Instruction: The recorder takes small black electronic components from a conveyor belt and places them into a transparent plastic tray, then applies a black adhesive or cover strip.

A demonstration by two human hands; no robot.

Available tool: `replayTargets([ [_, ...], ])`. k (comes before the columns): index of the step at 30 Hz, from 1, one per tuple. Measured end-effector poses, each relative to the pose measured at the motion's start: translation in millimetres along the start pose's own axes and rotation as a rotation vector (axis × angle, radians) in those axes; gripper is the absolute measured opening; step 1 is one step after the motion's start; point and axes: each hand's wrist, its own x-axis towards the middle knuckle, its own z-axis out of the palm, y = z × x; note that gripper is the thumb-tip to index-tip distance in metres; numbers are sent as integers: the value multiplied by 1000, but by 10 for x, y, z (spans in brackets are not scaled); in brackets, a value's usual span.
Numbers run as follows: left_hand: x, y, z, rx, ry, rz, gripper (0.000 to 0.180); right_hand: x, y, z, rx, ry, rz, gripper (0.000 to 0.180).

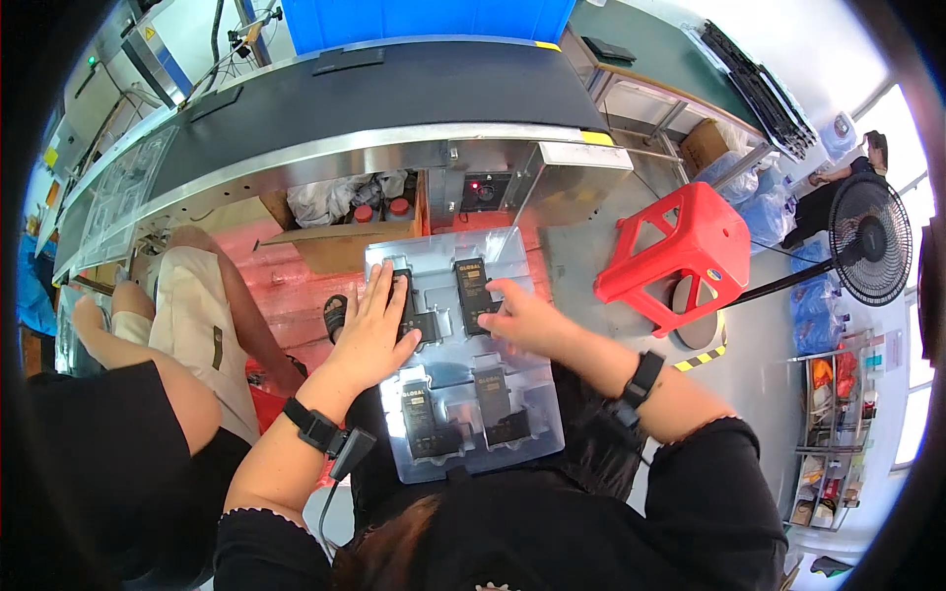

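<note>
Nearest, on clear plastic tray (pixel 517 264) over the lap: lower-left pack (pixel 421 416), black, nearer the body than L hand (pixel 369 333); lower-right pack (pixel 495 394), same kind, nearer than R hand (pixel 524 320). L hand's palm down, fingers extended, over upper-left pack (pixel 426 325), partly covering it, not curled round it. R hand has thumb & index at R edge of upper-right pack (pixel 472 289), which sits in the tray btwn both hands; can't tell if they're pinching. L of L hand: co-worker's beige trousers (pixel 185 305). Past L hand: cardboard box (pixel 340 254) w/ plastic bags. R of R hand, a bit farther: red stool (pixel 714 241). Beyond both hands: long dark surface (pixel 434 94), then blue bin (pixel 424 20). Far R of R hand: black fan (pixel 870 241).
</note>
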Motion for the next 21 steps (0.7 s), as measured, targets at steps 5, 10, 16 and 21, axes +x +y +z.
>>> replayTargets([
  [5,184,-7,-603,-83,221,60,68,417,-815,-1117,-379,585,-876,30],
  [10,960,-83,-1830,-91,780,246,39,614,-1966,-2214,-475,977,-864,40],
  [16,1710,-1184,-2174,362,639,-211,42,1910,-1656,-1984,-546,762,-594,52],
  [21,2110,-1589,-1948,317,487,-466,64,2448,-1240,-1493,-648,588,-689,60],
])
